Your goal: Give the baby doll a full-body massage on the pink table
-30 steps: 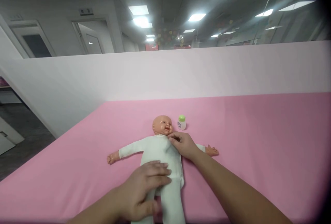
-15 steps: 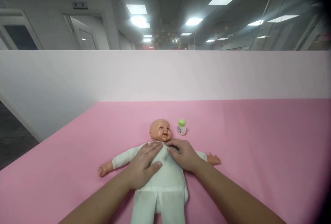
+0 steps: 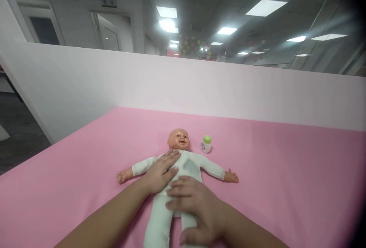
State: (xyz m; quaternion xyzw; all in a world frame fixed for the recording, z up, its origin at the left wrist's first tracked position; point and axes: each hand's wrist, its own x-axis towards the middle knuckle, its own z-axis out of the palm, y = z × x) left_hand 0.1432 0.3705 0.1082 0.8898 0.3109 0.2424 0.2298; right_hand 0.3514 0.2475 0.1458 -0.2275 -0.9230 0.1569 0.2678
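Pink bedding [image 3: 286,171] bears a doll [image 3: 183,164]; left hand [image 3: 161,171] and right hand [image 3: 197,206] lie flat, fingers spread, on it.

Pale partition wall [image 3: 183,84], ceiling light panels [image 3: 265,7], grey doors [image 3: 111,36]

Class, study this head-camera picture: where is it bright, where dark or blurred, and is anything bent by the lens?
Head view: rectangular ceiling light panels glare white; the right edge and corner darken to black; the white partition wall tilts and bows; the right hand is slightly soft, while the left hand and the white-suited baby doll on the pink sheet look evenly lit, with faint shadows.
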